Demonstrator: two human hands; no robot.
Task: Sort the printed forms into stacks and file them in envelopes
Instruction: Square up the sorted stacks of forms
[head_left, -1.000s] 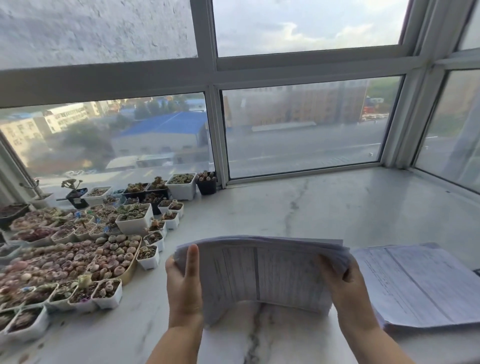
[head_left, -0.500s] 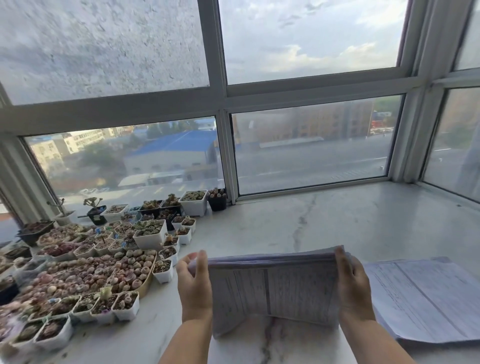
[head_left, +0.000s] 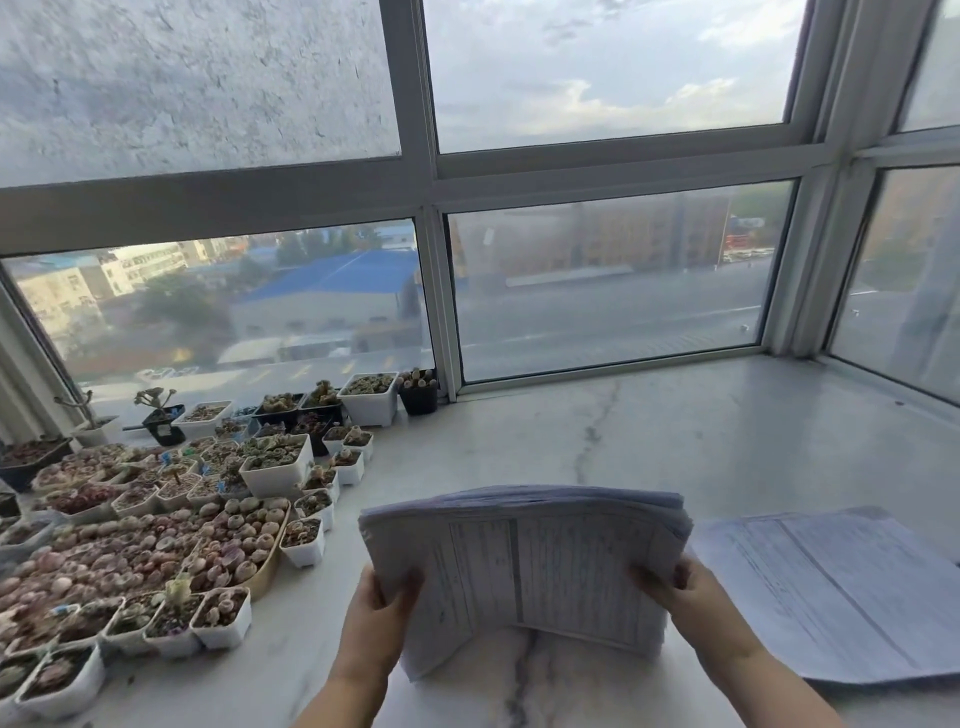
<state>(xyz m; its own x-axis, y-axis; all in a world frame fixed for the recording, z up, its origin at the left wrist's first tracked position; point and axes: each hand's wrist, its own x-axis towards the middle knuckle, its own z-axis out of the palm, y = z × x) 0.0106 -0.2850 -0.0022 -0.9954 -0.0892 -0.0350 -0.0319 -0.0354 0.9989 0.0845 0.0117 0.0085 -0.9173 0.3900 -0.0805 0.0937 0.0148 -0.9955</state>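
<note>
The left hand (head_left: 375, 618) grips the left edge of a thick stack of printed forms (head_left: 524, 566), thumb curled over the front sheet and the fingers hidden behind it. The right hand (head_left: 685, 597) grips the stack's right edge in the same way, thumb on the front. Between them the stack stands nearly upright on its lower edge on the marble sill (head_left: 649, 431), bowed so that its middle bulges toward the camera, the printed tables facing the person. At three o'clock from the stack, just beside the right hand, a second pile of forms (head_left: 831, 592) lies flat on the sill, its sheets slightly fanned. From nine to eleven o'clock a crowd of small succulent pots (head_left: 275, 470) covers the sill's left part, mostly white square ones, with a black pot (head_left: 418, 397) farthest back at the window frame (head_left: 441, 306). At twelve o'clock, beyond the glass, are rooftops and a cloudy sky.
</note>
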